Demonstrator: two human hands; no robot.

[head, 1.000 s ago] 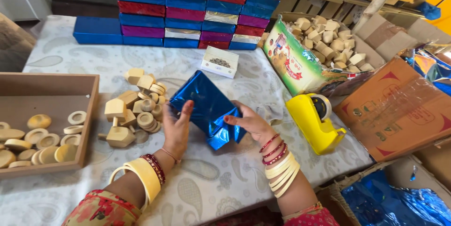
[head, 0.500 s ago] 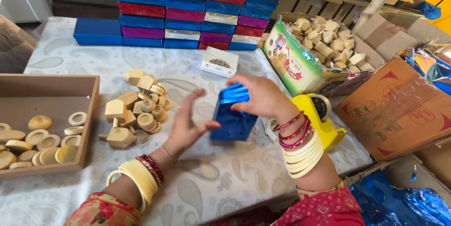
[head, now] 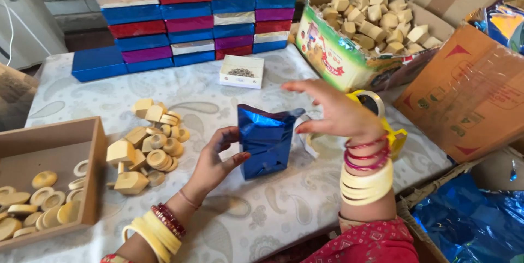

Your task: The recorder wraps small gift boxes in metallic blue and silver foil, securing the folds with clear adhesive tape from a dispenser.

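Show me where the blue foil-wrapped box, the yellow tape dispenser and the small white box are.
blue foil-wrapped box [head: 266, 145], head view, front face.
yellow tape dispenser [head: 397, 136], head view, yellow body beside the wrist.
small white box [head: 242, 72], head view, open top.

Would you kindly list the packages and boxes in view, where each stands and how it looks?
Blue foil-wrapped box: upright between both hands.
Stacked foil boxes: table's far edge; blue, red, purple, silver.
Small white box: before the stack, open.
Printed green carton: far right, holding wooden blocks.
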